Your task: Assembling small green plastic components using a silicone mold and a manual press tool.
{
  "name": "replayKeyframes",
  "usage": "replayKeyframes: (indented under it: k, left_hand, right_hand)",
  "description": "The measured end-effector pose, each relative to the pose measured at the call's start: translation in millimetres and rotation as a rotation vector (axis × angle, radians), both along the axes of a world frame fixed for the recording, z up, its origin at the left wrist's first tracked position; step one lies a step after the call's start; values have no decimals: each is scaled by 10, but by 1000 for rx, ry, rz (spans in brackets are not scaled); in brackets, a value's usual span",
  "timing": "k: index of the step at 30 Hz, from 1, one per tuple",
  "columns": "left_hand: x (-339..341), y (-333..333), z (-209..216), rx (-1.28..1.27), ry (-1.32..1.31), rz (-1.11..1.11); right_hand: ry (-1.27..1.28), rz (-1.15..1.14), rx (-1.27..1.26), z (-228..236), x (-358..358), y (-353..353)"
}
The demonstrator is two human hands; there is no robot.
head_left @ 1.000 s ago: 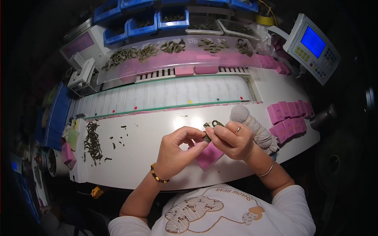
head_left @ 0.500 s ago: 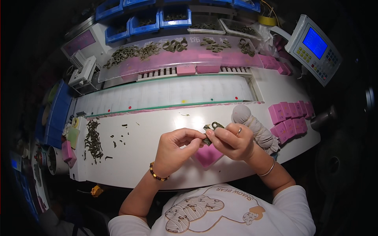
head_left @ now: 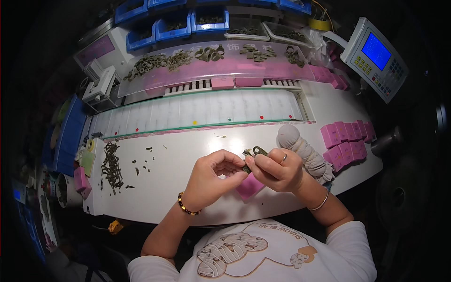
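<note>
My right hand (head_left: pixel 277 169) is closed around a small dark green piece with a round hole in its upper end (head_left: pixel 258 150). The fingertips of my left hand (head_left: pixel 213 178) are curled, with the thumb and forefinger at the lower left side of the same piece. The fingers cover much of it, so its full shape is hidden. Just below the hands, a pink block (head_left: pixel 249 189) lies on the white table (head_left: pixel 188 136). A grey cloth-wrapped bundle with a round end (head_left: pixel 288 136) rests beside my right hand.
Dark scraps (head_left: pixel 112 167) lie at the table's left. A belt with coloured dots (head_left: pixel 188 113) runs across behind the hands. Beyond it, a clear shelf (head_left: pixel 225 70) holds piles of dark green pieces below blue bins (head_left: pixel 172 35). Pink blocks (head_left: pixel 345 155) and a control panel (head_left: pixel 376 58) stand right.
The belt's coloured dots have shifted left, and another red dot shows at the right. My left thumb has moved slightly down and right along the piece; my right hand has barely moved.
</note>
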State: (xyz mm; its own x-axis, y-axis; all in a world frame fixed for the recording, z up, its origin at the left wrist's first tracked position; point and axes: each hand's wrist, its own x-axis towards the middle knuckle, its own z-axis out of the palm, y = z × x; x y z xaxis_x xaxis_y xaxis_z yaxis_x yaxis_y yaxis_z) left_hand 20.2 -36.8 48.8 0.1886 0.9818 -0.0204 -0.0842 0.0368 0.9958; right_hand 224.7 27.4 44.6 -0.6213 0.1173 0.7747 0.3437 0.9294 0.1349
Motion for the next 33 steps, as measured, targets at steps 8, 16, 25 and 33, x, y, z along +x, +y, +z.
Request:
replayKeyframes:
  k: [8,16,25,33]
  left_hand:
    - [-60,25,27,-166,-109,-50]
    - [4,108,-158,53,30,273]
    - [24,260,-403,51,134,312]
    - [-14,236,-459,84,168,314]
  right_hand:
    - [-15,24,75,38,-15,18]
    - [22,-20,-90,51,40,108]
    - [360,-328,-753,332,39,989]
    - [203,-607,-309,436,-93,2423]
